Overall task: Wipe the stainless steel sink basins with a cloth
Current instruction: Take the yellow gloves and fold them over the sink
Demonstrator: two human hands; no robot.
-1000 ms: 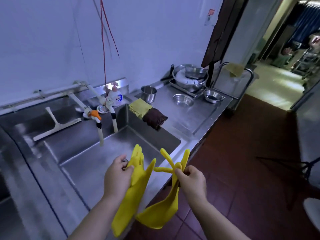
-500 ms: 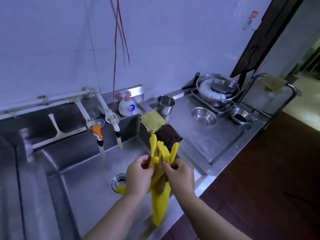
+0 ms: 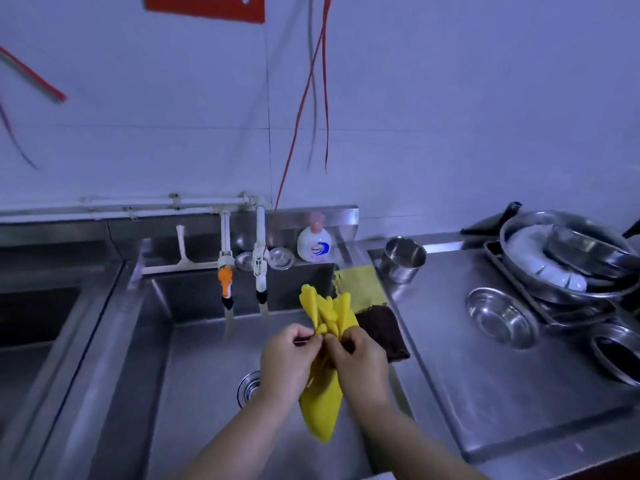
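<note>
My left hand [image 3: 287, 362] and my right hand [image 3: 360, 363] both grip a pair of yellow rubber gloves [image 3: 323, 400], pressed together above the middle sink basin [image 3: 194, 382]. The glove fingers point up and the cuffs hang down between my wrists. A yellow-green cloth [image 3: 360, 284] and a dark brown cloth [image 3: 382, 332] lie draped over the basin's right rim, just beyond my right hand. The drain [image 3: 247, 388] shows partly behind my left wrist.
Two taps [image 3: 242, 271] hang over the basin's back wall, beside a white squeegee [image 3: 181, 258] and a soap bottle [image 3: 314, 244]. A steel cup [image 3: 403, 258], a small bowl [image 3: 500, 315] and stacked pans [image 3: 568, 254] stand on the right counter. Another basin [image 3: 31, 327] lies left.
My hands have brought the two gloves together into one bundle and moved it over the basin. My view has swung left, square onto the sink.
</note>
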